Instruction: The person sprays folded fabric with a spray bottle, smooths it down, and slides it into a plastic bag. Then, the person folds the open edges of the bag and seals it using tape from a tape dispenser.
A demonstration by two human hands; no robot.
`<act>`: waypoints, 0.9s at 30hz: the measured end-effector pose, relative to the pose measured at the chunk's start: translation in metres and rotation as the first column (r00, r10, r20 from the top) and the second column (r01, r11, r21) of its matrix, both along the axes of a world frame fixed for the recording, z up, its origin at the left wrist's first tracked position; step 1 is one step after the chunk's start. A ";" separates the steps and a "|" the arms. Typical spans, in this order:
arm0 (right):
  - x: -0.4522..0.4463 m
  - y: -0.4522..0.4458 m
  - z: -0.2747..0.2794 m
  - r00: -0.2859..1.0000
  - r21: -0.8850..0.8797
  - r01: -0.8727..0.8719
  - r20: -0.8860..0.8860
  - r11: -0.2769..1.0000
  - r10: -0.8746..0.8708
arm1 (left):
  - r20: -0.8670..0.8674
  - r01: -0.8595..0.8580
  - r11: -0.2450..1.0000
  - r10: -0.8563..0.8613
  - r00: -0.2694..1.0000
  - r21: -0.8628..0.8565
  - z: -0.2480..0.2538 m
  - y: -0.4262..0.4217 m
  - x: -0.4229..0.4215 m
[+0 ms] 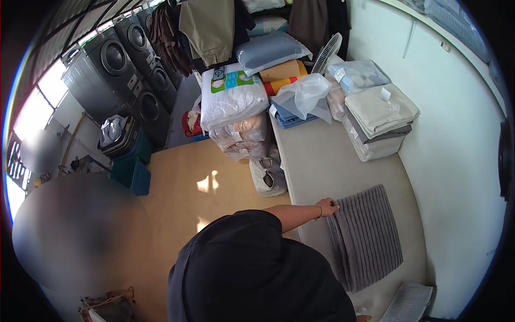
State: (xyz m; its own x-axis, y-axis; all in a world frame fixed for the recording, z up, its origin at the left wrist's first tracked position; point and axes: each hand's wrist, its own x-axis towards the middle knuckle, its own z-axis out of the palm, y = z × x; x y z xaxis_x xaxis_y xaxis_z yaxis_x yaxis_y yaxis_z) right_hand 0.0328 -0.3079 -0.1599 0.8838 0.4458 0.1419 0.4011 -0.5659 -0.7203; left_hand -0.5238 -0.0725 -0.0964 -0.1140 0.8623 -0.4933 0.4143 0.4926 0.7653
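Observation:
A folded grey ribbed towel [370, 236] lies flat on the pale table. At its far left corner, my left hand [327, 207] is closed on the folded edge. Only a small part of my right hand [363, 318] shows at the bottom edge of the view, near the towel's lower end, and its fingers are hidden. A lighter grey striped cloth [407, 303] rests by the wall at the lower right.
The pale table [316, 161] carries folded beige linens [382, 110], bagged bedding [358, 76] and blue folded cloth [292, 115]. Stacked white packages [233, 99] stand beside it. Dark washing machines [113, 56] and a teal bin [140, 180] are at the left. A white wall [456, 134] borders the table.

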 end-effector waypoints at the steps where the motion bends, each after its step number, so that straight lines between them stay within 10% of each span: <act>1: 0.001 0.000 0.003 1.000 -0.002 -0.018 -0.016 1.000 0.018 | 0.003 -0.004 1.000 0.004 1.000 0.001 0.003 0.001 -0.001; 7: 0.021 0.003 0.016 0.921 0.124 -0.240 -0.286 0.963 0.266 | 0.022 0.062 0.996 -0.061 0.998 -0.063 -0.001 0.012 -0.001; 10: 0.027 0.011 0.011 0.612 0.310 -0.526 -0.509 0.792 0.606 | -0.110 0.121 0.992 -0.123 0.986 -0.023 -0.019 0.022 0.004; 12: -0.069 0.029 0.116 0.481 0.238 -0.579 -0.672 0.780 0.562 | -0.102 0.195 0.980 -0.198 0.975 -0.043 -0.052 0.033 0.000; 13: -0.095 0.036 0.141 0.472 0.193 -0.586 -0.708 0.787 0.525 | -0.052 0.436 0.893 -0.433 0.900 0.112 -0.166 0.064 -0.017; 16: -0.124 0.050 0.178 0.447 0.169 -0.703 -0.651 0.691 0.614 | -0.042 0.235 0.970 -0.237 0.971 -0.061 -0.031 0.025 -0.019; 27: -0.225 0.094 0.205 0.513 0.129 -0.515 -0.746 0.848 0.425 | 0.326 0.236 0.968 -0.195 0.925 -0.090 -0.037 0.029 -0.042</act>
